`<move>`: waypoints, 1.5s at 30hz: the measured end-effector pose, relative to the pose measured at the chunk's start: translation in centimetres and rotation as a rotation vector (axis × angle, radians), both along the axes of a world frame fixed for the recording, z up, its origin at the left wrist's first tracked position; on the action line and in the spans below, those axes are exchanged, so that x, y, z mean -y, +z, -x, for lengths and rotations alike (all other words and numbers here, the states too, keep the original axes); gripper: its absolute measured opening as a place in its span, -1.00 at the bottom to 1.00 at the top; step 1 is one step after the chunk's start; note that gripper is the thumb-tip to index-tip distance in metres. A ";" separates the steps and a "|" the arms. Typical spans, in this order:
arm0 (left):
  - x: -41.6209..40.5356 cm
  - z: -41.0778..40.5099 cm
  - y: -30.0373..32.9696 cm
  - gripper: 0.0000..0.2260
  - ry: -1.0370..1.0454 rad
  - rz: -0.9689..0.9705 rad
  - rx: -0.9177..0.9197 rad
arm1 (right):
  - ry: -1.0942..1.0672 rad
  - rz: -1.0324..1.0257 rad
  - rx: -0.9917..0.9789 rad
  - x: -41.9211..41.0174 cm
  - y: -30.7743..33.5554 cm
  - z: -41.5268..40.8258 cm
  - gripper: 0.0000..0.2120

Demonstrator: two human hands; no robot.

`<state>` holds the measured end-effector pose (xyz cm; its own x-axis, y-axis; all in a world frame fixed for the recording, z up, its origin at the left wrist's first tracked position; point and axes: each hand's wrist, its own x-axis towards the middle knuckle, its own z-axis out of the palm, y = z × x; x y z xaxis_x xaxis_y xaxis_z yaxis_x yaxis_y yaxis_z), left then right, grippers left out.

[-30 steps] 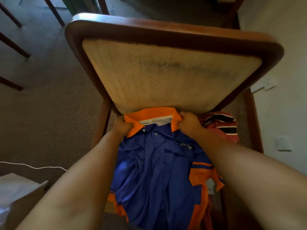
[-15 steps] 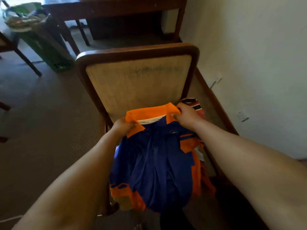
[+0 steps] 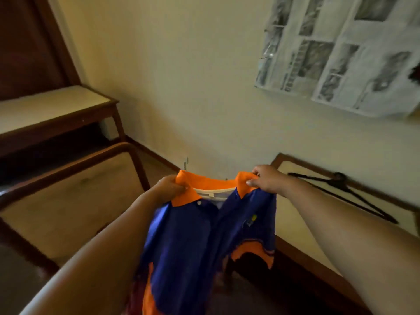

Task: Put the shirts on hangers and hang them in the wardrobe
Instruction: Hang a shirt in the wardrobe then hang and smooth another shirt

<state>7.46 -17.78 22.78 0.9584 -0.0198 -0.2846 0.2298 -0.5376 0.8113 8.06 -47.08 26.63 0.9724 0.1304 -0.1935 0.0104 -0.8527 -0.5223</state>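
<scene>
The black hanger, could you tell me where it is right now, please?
In the head view, the black hanger lies on the pale-topped table by the wall, just beyond the right hand.

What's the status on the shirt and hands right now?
Both hands, left and right, pinch the orange collar. Blue shirt hangs in the air. Black hanger lies on the table at right. Nothing blocking.

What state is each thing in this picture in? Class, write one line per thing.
Blue and orange shirt: held up, hanging, not yet on a hanger.
Left hand: grips the collar.
Right hand: grips the collar.
Black hanger: lying flat, unused.
</scene>
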 end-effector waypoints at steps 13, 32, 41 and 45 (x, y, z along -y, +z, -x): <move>28.5 -2.6 8.2 -0.83 -0.629 -0.282 0.159 | -0.490 -0.049 0.004 27.9 6.6 10.5 -0.77; 35.6 -6.7 10.3 -0.74 -0.764 -0.162 0.512 | -0.874 0.080 0.491 32.4 6.8 14.4 -0.60; 38.2 -10.8 3.5 -0.79 -0.906 -0.298 0.423 | -0.809 0.047 0.201 34.2 1.9 13.4 -0.70; 41.4 -12.9 0.4 -0.75 -0.909 -0.373 0.343 | -0.908 -0.161 0.060 37.2 -0.7 10.4 -0.85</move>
<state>20.40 -59.17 23.20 0.6569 -0.7416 -0.1360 -0.5988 -0.6227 0.5036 -2.30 -84.24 25.90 0.7226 -0.6659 -0.1854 -0.5958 -0.4640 -0.6555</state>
